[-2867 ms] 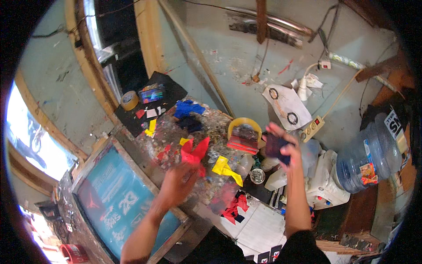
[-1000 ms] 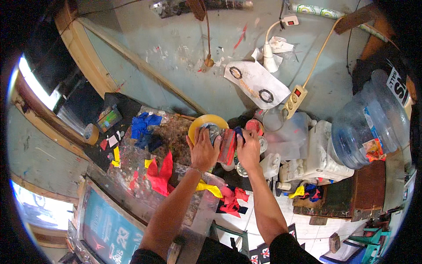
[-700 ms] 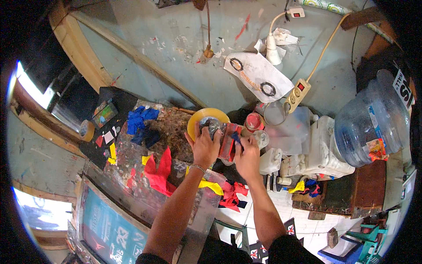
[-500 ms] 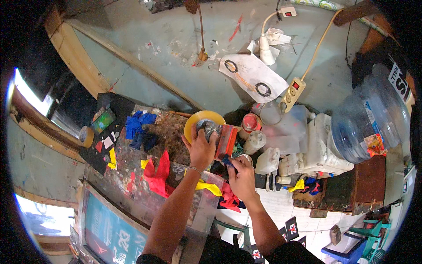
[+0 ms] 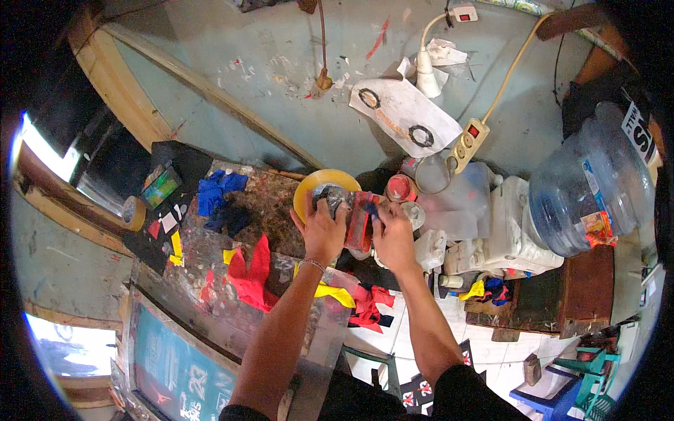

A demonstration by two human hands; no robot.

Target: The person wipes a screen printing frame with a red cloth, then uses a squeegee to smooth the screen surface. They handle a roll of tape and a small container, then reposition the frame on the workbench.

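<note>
My left hand (image 5: 324,233) is curled over a dark grey, shiny lump (image 5: 333,198) within a yellow round bowl-like thing (image 5: 309,184); what its fingertips grip is partly hidden. Right beside that lump stands a red-orange block with a long flat face (image 5: 359,223), close to my left thumb. In my right hand (image 5: 394,240) a small dark blue cloth (image 5: 371,208) is pinched, and it touches the upper right side of the block.
Red cloth scraps (image 5: 251,274), a yellow strip (image 5: 335,295) and blue cloth (image 5: 219,193) lie on the stained table (image 5: 270,214). Jars, white jugs (image 5: 509,210) and a large clear water bottle (image 5: 590,189) stand to the right. A power strip (image 5: 470,144) hangs behind.
My right hand has moved up along the block with the blue cloth, from its lower end to its upper right side. My left hand stays nearly in place.
</note>
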